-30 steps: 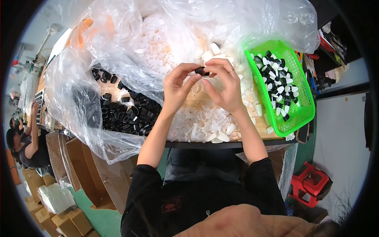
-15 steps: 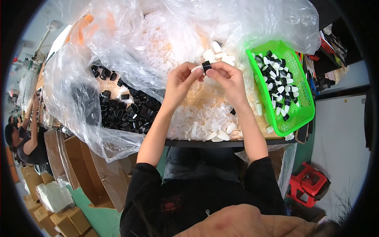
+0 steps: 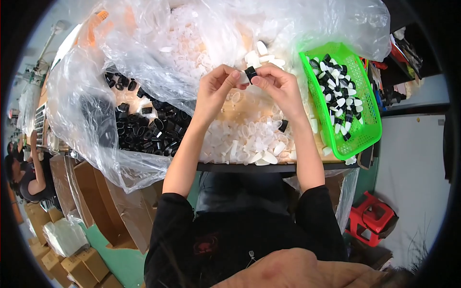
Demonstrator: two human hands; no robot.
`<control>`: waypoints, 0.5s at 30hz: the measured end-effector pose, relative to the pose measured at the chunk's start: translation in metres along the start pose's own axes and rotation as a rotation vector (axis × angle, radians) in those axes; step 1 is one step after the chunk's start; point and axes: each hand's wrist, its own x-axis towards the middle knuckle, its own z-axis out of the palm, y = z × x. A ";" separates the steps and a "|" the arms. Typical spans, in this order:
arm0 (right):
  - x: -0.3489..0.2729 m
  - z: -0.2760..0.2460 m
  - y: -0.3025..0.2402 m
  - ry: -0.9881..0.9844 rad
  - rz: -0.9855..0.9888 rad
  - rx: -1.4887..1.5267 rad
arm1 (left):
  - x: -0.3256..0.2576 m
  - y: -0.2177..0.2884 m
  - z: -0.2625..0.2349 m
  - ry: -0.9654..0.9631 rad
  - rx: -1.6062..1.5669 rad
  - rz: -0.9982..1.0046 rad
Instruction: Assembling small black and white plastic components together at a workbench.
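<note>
Both hands up over the tabletop (image 3: 240,167) middle: left hand (image 3: 217,91) and right hand (image 3: 278,86) pinch one small black cap (image 3: 250,74) between fingertips. Green basket (image 3: 362,139) crowds the right edge, black caps (image 3: 144,129) in plastic sit left; white pieces (image 3: 249,144) fill the near edge.

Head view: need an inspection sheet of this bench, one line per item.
Surface: table, mostly covered, dark front edge showing.
Job's things: small black cap pinched between both hands; loose white pieces under the hands; black caps in clear plastic sheeting to the left.
Clutter: green basket of mixed black and white pieces on the right.
Grippers: left hand and right hand, fingertips closed on the cap.
Cables: nothing seen.
Surroundings: cardboard boxes lower left, red stool lower right, another person at far left.
</note>
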 end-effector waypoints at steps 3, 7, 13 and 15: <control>0.000 -0.001 0.006 -0.017 0.000 0.047 | -0.001 0.013 0.010 0.014 0.030 -0.026; 0.000 0.002 0.002 -0.006 -0.003 0.086 | 0.000 0.008 0.005 -0.009 -0.079 -0.071; -0.003 0.002 0.004 -0.039 -0.173 -0.231 | -0.002 0.005 0.005 -0.041 0.156 0.007; -0.006 0.007 -0.007 0.014 -0.206 -0.214 | -0.002 0.006 0.004 -0.028 0.079 0.019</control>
